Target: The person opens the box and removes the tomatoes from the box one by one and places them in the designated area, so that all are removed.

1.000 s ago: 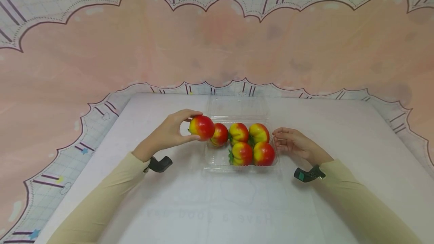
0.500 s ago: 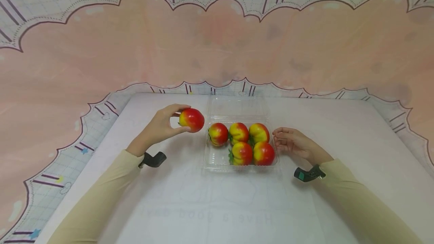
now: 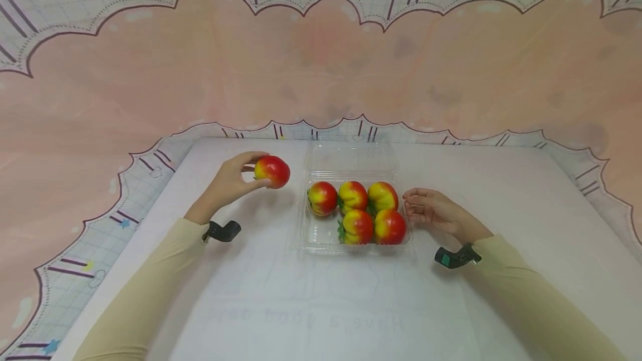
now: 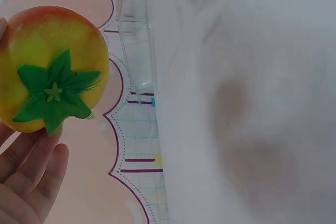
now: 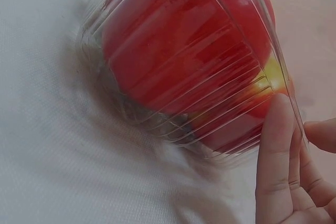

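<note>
My left hand (image 3: pixel 227 184) holds a red-and-yellow tomato (image 3: pixel 273 172) between thumb and fingers, above the table to the left of a clear plastic box (image 3: pixel 323 235). In the left wrist view this tomato's green star-shaped leaves (image 4: pixel 55 93) face the camera. Several similar tomatoes sit in the box in two rows, and its front left part holds none. At the box's right side, my right hand (image 3: pixel 435 211) pinches the rim. Its fingers (image 5: pixel 276 150) lie against the clear ribbed wall in the right wrist view, with red tomatoes (image 5: pixel 178 45) behind the plastic.
The box's clear lid (image 3: pixel 351 157) lies folded back behind it. A white cloth (image 3: pixel 281 283) with faint printed letters covers the table. A patterned pink curtain (image 3: pixel 321 71) hangs behind the table. Each wrist carries a small black camera (image 3: pixel 224 231).
My left hand has moved left and slightly away from me with the tomato, from over the box's left edge to beside it. The right hand and the box have stayed put.
</note>
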Available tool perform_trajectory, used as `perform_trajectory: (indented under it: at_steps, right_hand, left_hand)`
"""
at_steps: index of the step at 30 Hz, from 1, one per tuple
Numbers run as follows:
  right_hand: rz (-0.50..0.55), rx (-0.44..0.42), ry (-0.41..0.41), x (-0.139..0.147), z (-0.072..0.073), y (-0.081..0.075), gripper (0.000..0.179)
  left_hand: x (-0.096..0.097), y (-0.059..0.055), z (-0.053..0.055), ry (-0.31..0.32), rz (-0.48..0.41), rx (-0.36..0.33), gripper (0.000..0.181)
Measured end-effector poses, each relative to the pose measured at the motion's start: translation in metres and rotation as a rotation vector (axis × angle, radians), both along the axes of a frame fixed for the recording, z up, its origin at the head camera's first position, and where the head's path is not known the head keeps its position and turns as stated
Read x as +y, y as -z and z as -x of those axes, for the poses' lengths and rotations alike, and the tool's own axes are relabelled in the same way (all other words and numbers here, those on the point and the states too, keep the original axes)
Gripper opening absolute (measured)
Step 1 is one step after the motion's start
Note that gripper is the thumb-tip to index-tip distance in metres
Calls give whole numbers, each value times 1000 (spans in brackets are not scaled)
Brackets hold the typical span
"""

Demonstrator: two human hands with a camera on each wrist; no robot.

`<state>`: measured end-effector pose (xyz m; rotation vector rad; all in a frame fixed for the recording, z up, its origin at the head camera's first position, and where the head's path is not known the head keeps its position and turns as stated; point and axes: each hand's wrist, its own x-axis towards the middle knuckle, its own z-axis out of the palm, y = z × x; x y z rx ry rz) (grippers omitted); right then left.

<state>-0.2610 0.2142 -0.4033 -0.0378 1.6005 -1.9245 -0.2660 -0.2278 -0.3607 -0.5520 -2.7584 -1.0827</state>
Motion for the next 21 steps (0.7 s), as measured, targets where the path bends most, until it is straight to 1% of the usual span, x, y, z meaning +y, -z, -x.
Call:
perform_trajectory:
  at_steps: [7, 11, 13, 15, 17, 19, 21]
  right_hand:
    - [-4, 0, 2, 0, 1, 1, 12]
    - [-62, 17, 5, 1, 2, 4, 9]
    - [-101, 36, 4, 1, 3, 4, 10]
    - [-150, 59, 8, 0, 2, 4, 21]
    - [-201, 94, 11, 0, 1, 4, 37]
    - [-264, 142, 22, -1, -1, 3, 51]
    - [-329, 196, 35, -3, -4, 3, 58]
  left_hand:
    - [-9, 5, 4, -43, -46, -60, 60]
    - [-13, 9, 5, -66, -46, -80, 59]
    - [-14, 10, 5, -78, -42, -89, 59]
    - [-15, 12, 6, -87, -38, -95, 59]
    - [-16, 14, 6, -96, -40, -103, 58]
    - [-16, 15, 7, -102, -46, -107, 58]
    - [-17, 18, 9, -110, -59, -115, 58]
